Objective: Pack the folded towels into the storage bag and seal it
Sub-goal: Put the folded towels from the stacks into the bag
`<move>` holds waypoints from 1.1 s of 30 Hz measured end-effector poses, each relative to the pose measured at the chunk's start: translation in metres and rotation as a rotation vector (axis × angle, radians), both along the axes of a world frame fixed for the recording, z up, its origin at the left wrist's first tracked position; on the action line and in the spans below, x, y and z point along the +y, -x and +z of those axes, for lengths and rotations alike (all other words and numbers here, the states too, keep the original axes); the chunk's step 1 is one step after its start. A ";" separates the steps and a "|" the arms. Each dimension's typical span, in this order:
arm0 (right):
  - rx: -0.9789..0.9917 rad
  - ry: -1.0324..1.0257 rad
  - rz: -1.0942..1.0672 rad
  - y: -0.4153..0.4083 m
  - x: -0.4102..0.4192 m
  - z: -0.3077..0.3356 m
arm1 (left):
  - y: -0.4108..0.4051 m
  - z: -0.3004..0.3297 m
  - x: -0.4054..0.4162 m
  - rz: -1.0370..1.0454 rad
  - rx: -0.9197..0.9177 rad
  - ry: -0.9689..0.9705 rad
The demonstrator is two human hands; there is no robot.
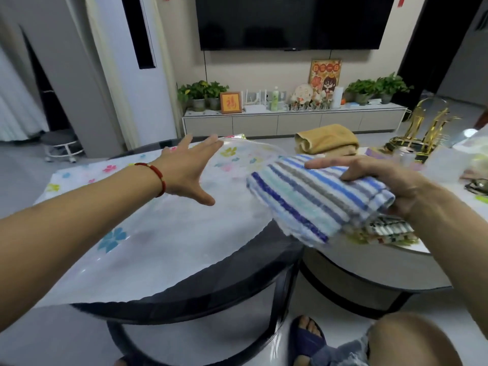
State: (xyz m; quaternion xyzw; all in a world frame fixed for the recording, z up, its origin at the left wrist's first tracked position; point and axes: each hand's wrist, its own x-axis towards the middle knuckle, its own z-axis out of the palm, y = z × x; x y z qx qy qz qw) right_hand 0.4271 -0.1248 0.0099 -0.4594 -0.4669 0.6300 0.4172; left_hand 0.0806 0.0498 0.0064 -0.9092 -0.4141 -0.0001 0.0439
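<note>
A clear storage bag (148,247) printed with coloured flowers lies flat over the round dark table (200,294). My left hand (188,169) is stretched out with straight fingers over the bag's far end, fingertips near its lifted edge. My right hand (377,178) grips a folded towel with blue, grey and white stripes (314,202), held above the bag's right edge. A folded mustard-yellow towel (327,140) lies further back on the table. Beneath the striped towel another folded cloth with dark and green stripes (390,231) peeks out.
A second, light round table (369,268) stands to the right. On it are a gold wire stand (425,133) and a clear plastic bag (464,157). My knee (417,339) and sandalled foot (306,336) are below. A small stool (59,143) stands at the left.
</note>
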 end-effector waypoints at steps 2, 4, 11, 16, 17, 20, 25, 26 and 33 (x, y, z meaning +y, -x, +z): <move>-0.084 -0.024 0.137 0.050 0.030 -0.019 | -0.002 0.012 -0.005 -0.017 0.015 0.025; -0.165 -0.007 0.141 0.096 0.073 -0.043 | -0.003 0.023 -0.008 -0.023 0.031 0.067; -0.118 0.057 -0.595 0.145 0.230 -0.132 | 0.005 0.042 -0.003 -0.066 0.012 0.097; -0.151 0.079 -0.820 0.150 0.294 -0.166 | 0.012 0.039 0.003 -0.097 0.052 0.107; -0.136 0.071 -0.806 0.151 0.302 -0.167 | 0.013 0.038 0.004 -0.106 0.045 0.111; -0.123 0.053 -0.741 0.143 0.310 -0.168 | 0.013 0.035 0.005 -0.114 0.038 0.109; -0.620 -0.092 -0.620 0.123 0.245 -0.144 | 0.006 0.032 0.000 -0.095 -0.011 0.098; -0.685 -0.153 -0.511 0.120 0.221 -0.137 | 0.004 0.031 -0.001 -0.093 -0.018 0.089; -0.975 -0.393 -0.477 0.033 0.062 -0.090 | -0.002 0.016 -0.009 -0.089 -0.076 0.029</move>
